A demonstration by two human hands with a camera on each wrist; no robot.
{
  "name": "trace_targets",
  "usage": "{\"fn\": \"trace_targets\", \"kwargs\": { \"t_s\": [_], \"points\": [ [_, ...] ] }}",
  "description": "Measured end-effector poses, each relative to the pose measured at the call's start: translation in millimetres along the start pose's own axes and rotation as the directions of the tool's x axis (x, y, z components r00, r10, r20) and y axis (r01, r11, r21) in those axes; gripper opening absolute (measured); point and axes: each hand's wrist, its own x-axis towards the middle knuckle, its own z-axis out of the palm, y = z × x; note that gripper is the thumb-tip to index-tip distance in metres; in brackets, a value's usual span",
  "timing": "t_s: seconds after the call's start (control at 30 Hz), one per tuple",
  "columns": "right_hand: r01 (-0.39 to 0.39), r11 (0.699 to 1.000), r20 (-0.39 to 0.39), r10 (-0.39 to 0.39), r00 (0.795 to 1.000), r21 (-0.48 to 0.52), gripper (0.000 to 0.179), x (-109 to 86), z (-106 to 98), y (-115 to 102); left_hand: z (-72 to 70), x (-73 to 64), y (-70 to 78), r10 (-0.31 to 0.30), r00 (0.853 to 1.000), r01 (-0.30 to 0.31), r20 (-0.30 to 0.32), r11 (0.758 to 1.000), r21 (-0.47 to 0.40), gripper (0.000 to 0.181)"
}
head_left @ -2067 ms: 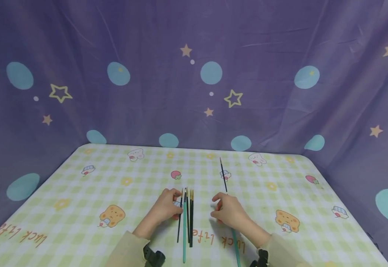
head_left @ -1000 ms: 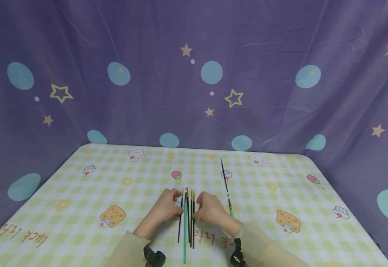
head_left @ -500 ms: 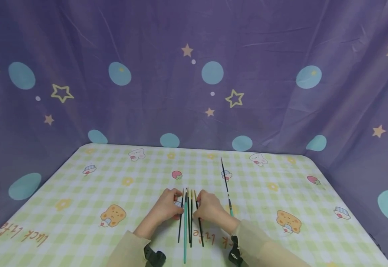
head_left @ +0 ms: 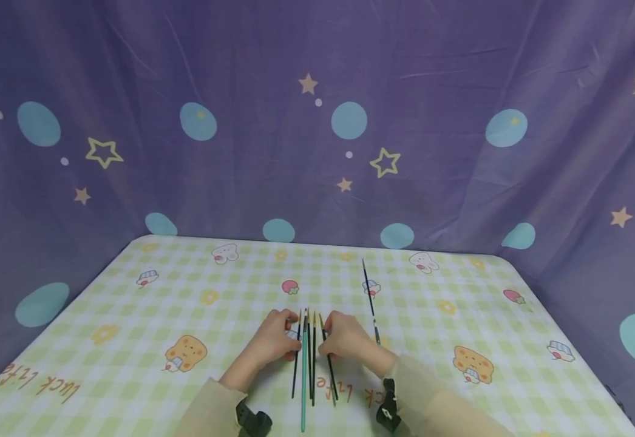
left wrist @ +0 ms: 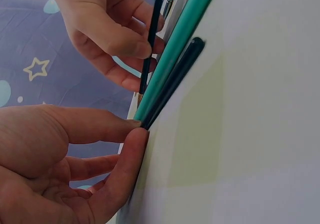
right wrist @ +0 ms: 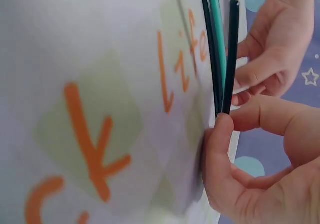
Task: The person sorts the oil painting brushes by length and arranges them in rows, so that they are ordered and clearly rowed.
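Note:
A row of slim paintbrushes lies on the checked cloth between the hands, bristles pointing away. My left hand (head_left: pixel 270 337) pinches the leftmost black paintbrush (head_left: pixel 294 376) between thumb and finger, at the row's edge. Beside it lies a longer brush with a teal handle (head_left: pixel 303 388), then black-handled brushes (head_left: pixel 314 370). My right hand (head_left: pixel 345 337) pinches another black paintbrush (head_left: pixel 331 370) near its bristle end. That brush slants away from the row, and a shadow shows beside its handle end. In the right wrist view, the thumb and finger grip the black handle (right wrist: pixel 232 54).
Right of the row, a black brush (head_left: pixel 368 285) lies farther back, with a teal-handled brush (head_left: pixel 376 332) nearer, partly hidden by the right arm. The patterned tablecloth (head_left: pixel 230 315) reaches a purple curtain (head_left: pixel 263 152) behind.
My right hand has come left from the teal brush to the row, pinched the rightmost black paintbrush and drawn it right, tilting it. My left hand has stayed in place.

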Motion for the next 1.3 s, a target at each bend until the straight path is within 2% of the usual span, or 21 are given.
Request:
{"fn": "trace_targets", "kwargs": {
  "t_s": [0.23,0.43,0.57,0.7,0.87,1.1,1.3],
  "points": [
    [-0.04,0.997,0.051,0.037,0.998,0.068,0.032,6.8,-10.0,4.8,-0.5,-1.7,1.7,0.004,1.0,-0.004,-0.006,1.0,-0.011,0.048],
    [-0.053,0.987,0.04,0.047,0.998,0.15,0.033,13.7,-23.0,12.8,0.1,-1.2,0.4,0.006,1.0,-0.006,-0.001,1.0,-0.025,0.049],
    [-0.034,0.982,0.03,0.029,0.999,0.188,0.034,20.1,-33.5,18.1,0.2,-0.3,-1.4,0.012,1.0,-0.012,-0.002,1.0,-0.029,0.049],
    [-0.031,0.984,-0.005,0.033,0.999,0.178,0.037,29.1,-45.9,23.4,-0.2,0.6,-2.1,0.013,1.0,-0.013,-0.001,1.0,-0.027,0.049],
    [-0.064,0.986,-0.064,0.074,0.995,0.153,0.039,42.2,-64.0,33.2,0.4,2.3,-4.6,0.014,1.0,-0.014,0.003,1.0,-0.018,0.05],
    [-0.109,0.974,-0.114,0.133,0.985,0.197,0.039,57.2,-85.2,49.6,1.8,3.2,-7.2,0.03,1.0,-0.03,0.004,1.0,-0.002,0.05],
    [-0.103,0.973,-0.163,0.138,0.977,0.206,0.036,67.6,-97.0,59.5,0.4,3.6,-5.9,0.015,1.0,-0.015,0.003,1.0,-0.02,0.051]
  ]
}}
